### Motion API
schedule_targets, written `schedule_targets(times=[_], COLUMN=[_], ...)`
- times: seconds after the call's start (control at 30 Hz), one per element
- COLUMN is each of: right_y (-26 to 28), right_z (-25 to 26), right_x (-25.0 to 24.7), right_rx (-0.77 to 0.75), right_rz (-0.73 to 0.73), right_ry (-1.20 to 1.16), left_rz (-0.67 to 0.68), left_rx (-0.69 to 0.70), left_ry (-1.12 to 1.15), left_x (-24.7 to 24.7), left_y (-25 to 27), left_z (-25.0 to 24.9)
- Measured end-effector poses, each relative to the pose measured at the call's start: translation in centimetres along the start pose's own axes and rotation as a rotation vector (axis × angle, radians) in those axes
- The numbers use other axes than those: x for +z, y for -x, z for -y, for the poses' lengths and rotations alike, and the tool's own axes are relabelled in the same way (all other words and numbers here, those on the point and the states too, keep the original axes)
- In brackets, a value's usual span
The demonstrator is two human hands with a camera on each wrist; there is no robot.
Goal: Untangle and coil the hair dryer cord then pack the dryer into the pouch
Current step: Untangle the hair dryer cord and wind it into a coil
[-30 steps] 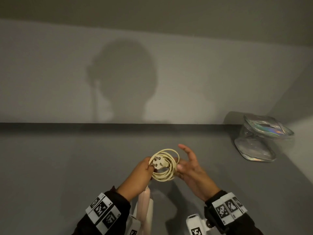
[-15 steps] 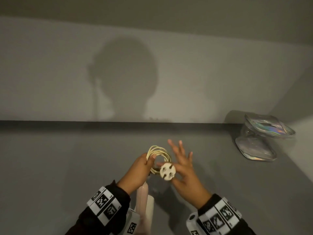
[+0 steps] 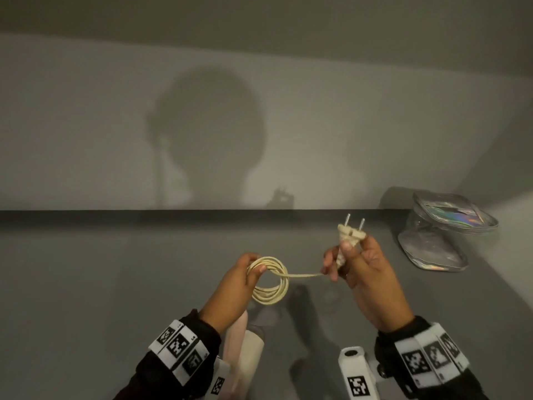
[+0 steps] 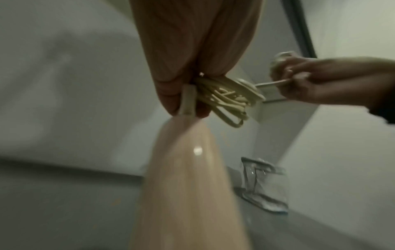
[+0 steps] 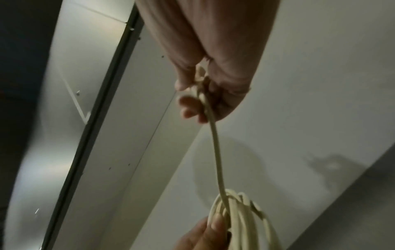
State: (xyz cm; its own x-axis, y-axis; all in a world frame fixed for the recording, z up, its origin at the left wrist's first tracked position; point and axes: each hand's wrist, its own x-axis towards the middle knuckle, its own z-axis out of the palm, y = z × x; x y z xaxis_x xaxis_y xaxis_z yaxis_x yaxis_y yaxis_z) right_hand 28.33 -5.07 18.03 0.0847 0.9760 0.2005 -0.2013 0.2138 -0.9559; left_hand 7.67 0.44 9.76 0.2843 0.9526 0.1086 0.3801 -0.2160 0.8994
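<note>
My left hand (image 3: 245,280) grips a cream coiled cord (image 3: 272,284) in several loops above the grey table; the left wrist view shows that cord (image 4: 224,98) bunched under the fingers. Below that hand hangs the pale pink hair dryer (image 3: 239,342), its body (image 4: 188,186) filling the left wrist view. My right hand (image 3: 354,255) pinches the cream plug (image 3: 349,235), prongs pointing up. A short straight run of cord (image 5: 218,160) stretches from that hand to the coil. The clear pouch (image 3: 438,235) with an iridescent flap stands open at the back right.
A grey table (image 3: 115,284) runs to a dark strip under a pale wall (image 3: 86,125). A side wall (image 3: 513,226) closes in right behind the pouch (image 4: 262,184). White tagged camera mounts sit at both wrists.
My right hand took the plug from in front of the coil and pulled it right and up, drawing a straight length of cord out. The left hand kept hold of the loops.
</note>
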Motion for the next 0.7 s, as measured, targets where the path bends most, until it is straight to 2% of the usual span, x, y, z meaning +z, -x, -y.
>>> schedule_targets(times=[0.1, 0.2, 0.27, 0.37, 0.43, 0.53, 0.7], right_y=[-2.0, -4.2, -4.7, -4.3, -3.5, -2.8, -2.5], right_z=[-1.1, -3.0, -4.8, -6.6, -6.6, -5.9, -6.1], right_x=[-0.1, 0.1, 0.5, 0.8, 1.3, 2.0, 1.7], right_rx=[-0.057, -0.058, 0.073, 0.258, 0.323, 0.403, 0.362], right_rz=[-0.23, -0.26, -0.124, 0.159, 0.287, 0.405, 0.463], right_ry=[0.025, 0.432, 0.728, 0.866, 0.821, 0.734, 0.534], left_rz=[0.065, 0.118, 0.128, 0.099, 0.081, 0.074, 0.07], left_rx=[0.117, 0.171, 0.18, 0.176, 0.17, 0.172, 0.138], left_ry=[-0.088, -0.098, -0.094, -0.085, -0.067, -0.033, -0.047], left_x=[0.7, 1.4, 1.5, 1.2, 0.7, 0.4, 0.6], left_y=[0.5, 0.9, 1.0, 0.7, 0.6, 0.6, 0.1], left_z=[-0.5, -1.0, -1.0, -0.7, -0.5, -0.3, 0.1])
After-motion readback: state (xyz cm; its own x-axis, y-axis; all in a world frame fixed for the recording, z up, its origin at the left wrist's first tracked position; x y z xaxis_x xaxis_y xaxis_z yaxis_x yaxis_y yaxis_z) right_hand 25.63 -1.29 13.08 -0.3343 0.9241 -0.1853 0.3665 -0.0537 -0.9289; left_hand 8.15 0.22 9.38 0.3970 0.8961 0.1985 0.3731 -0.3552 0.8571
